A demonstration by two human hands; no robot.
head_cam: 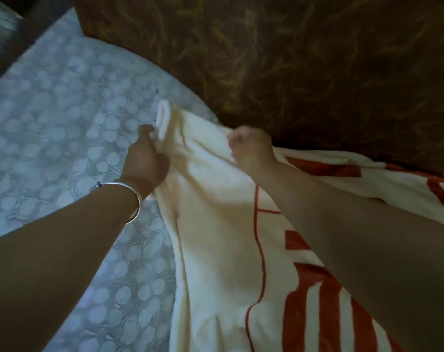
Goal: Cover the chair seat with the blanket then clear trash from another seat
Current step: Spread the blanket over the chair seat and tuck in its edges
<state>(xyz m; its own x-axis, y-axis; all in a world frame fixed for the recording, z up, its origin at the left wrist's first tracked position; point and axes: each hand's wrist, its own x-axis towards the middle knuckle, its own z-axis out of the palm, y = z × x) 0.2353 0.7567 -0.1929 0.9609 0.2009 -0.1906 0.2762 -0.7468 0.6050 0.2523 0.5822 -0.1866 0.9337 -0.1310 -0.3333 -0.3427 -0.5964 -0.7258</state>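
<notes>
Two grips are clamped on one thing, the blanket [215, 224]. The left grip [148, 154] has its fingers curled round a rolled cream corner just left of the frame's centre. The right grip [251, 148], a little right of centre, is a closed fist with a ridge of cloth bunched inside it. A silver bangle [133, 199] sits on the left wrist.

Outward from the hands, the blanket runs down to the lower right of the frame, cream with orange-red bars and creased between the two grips. It lies on the chair seat [50, 128], whose pale blue pebble-patterned cover shows bare across most of the left half of the frame. A brown backrest [304, 59] fills the upper right, and the blanket's far edge lies against its foot.

The covering looks only part done (no trash or second seat is in view). Several things could go wrong from here, as I judge it. The left grip holds little cloth, so the corner could slip out on a hard pull. With the hands this close together, the cloth may drag in a bunch and leave folds and bare seat at the left. A tug toward the lower left could also draw the far edge away from the backrest.
</notes>
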